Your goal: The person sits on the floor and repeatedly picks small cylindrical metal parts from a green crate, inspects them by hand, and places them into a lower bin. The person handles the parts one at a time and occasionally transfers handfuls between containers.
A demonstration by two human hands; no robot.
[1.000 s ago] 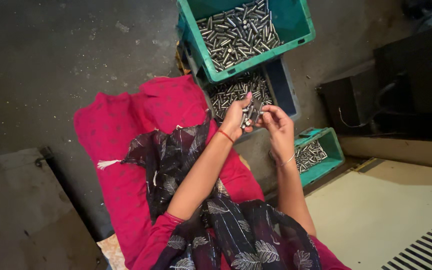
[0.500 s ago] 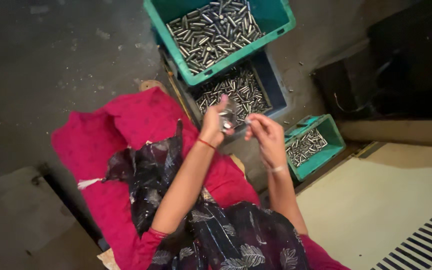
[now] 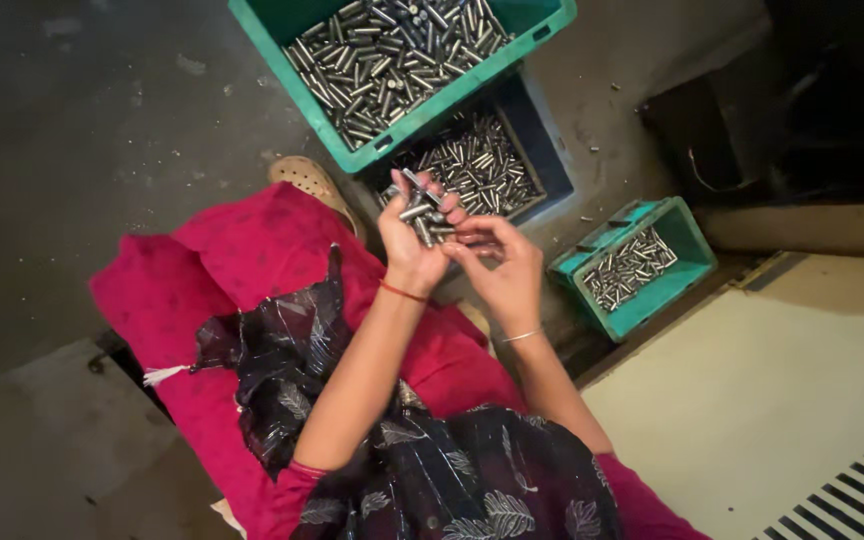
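At the far left lies the dark grey concrete floor (image 3: 82,130), rough and with some pale spots. Next comes the lap of the person, covered by a bright pink cloth (image 3: 242,270), and over it a black scarf with pale leaf print (image 3: 282,370). Just above the pink cloth, one beige perforated sandal (image 3: 310,180) shows on the floor.

Near the middle, the left hand (image 3: 410,235) is raised with the palm up and the fingers curled around a bundle of short shiny metal pins (image 3: 422,212); the pins rest in the palm and stick out between the fingers. A thin red thread is around this wrist. Just beside it, the right hand (image 3: 497,265) touches the bundle, with thumb and fingertips pinched together at the pins; whether they clamp one single pin I cannot tell. A thin silver bangle is on this wrist.

Above the hands stands a large green plastic crate (image 3: 392,140), full of the same metal pins. Partly under it and behind the hands is a dark blue plastic crate (image 3: 552,160), also holding pins. Further right, apart from the hands, a small turquoise plastic box (image 3: 692,255) sits tilted on the floor with some pins inside. At the lower right is a pale cream flat surface (image 3: 752,400).
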